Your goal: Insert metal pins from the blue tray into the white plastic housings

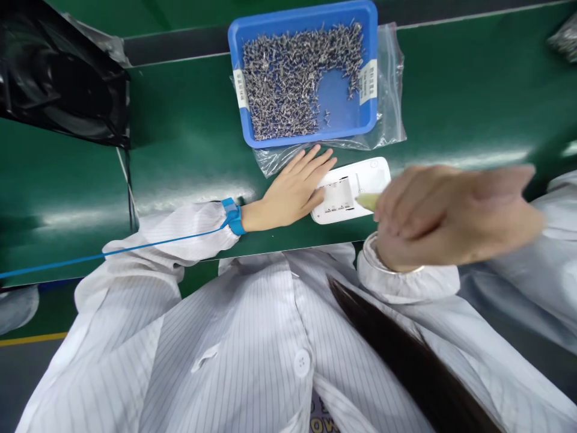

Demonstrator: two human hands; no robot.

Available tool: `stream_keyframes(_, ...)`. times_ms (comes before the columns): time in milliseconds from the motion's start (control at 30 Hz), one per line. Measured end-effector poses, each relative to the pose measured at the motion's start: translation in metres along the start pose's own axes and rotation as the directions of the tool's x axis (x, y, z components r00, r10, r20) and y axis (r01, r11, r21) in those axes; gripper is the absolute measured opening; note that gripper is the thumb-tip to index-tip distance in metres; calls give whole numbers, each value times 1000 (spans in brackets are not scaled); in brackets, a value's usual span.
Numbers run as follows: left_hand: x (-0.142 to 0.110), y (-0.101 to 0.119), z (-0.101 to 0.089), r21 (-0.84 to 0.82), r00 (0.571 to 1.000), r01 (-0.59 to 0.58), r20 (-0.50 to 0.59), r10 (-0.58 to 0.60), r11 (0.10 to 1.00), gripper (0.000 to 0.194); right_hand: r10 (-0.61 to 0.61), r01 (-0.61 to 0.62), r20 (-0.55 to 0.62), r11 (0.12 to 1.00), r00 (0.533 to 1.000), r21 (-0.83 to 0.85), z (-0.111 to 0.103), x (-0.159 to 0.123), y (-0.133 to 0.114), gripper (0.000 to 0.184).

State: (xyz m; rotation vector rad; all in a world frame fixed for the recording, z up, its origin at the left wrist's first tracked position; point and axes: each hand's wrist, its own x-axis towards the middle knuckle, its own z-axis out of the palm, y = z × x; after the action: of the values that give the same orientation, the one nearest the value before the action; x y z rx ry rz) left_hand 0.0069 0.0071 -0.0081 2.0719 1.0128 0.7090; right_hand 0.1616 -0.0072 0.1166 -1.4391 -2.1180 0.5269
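A white plastic casing (373, 171) with a recessed battery compartment lies on the green bench. My left hand (293, 189) rests flat at its left end, fingers stretched out and the thumb over the casing's edge. My right hand (451, 213) is closed in a fist above and to the right of the casing, smeared by motion. A yellow-green piece (367, 201) sticks out of that fist towards the casing; the rest of it is hidden in the fingers. Beyond my left fingertips stands a blue tray (304, 143) of small metal screw-like parts (288, 78).
A clear plastic bag (391, 90) lies under the tray. At the far left stands a black fan (67, 78). A blue wrist strap (233, 216) with its cord (157, 243) runs left from my wrist. A person's pale sleeve (561, 204) shows at the right.
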Motion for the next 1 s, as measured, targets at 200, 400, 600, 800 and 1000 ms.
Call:
stream_keyframes(200, 3, 2, 9, -105, 997, 26, -67, -33, 994, 47, 83, 6, -348, 969, 934, 248, 43, 28, 19, 64)
stream_keyframes(400, 5, 5, 13, -208, 990, 70, -105, -93, 976, 43, -67, 70, -19, 985, 998, 160, 59, 20, 69, 67)
stream_keyframes(600, 6, 9, 12, -233, 988, 80, -111, -108, 969, 39, 167, -107, -106, 900, 980, 423, 56, 28, 55, 86)
stream_keyframes(800, 7, 9, 11, -214, 990, 104, -67, -121, 971, 44, 339, -180, -394, 904, 854, 387, 55, 41, 8, 54)
stream_keyframes(1000, 4, 10, 9, -129, 996, 65, -52, -73, 989, 49, 207, -106, -344, 951, 916, 291, 66, 10, 19, 63)
